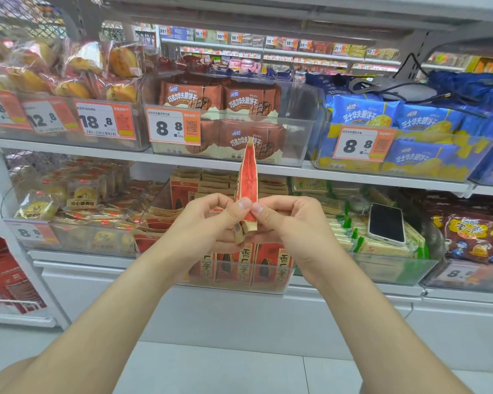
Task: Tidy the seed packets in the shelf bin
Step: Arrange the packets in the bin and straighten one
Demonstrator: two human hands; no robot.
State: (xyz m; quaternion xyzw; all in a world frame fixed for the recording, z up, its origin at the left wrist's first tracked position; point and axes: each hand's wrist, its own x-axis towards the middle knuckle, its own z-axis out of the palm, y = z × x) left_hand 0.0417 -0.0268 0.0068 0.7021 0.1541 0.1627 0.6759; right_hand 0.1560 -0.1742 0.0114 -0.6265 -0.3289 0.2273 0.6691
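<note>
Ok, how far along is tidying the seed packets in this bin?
Done: the front row stands upright, faces forward, in the clear bin. In hand: the left hand and right hand pinch one red packet edge-on in front of it. Left: loose packets lie slumped at the bin's left side.

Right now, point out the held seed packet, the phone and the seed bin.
seed packet (248,177), head view, its red upper half.
phone (386,223), head view, middle of its dark screen.
seed bin (268,288), head view, clear front wall.

One red-and-tan seed packet (248,177) is held upright, edge-on, above the clear bin (271,289). Inside the bin, front packets (271,263) stand upright; left packets (154,220) lie jumbled.
</note>
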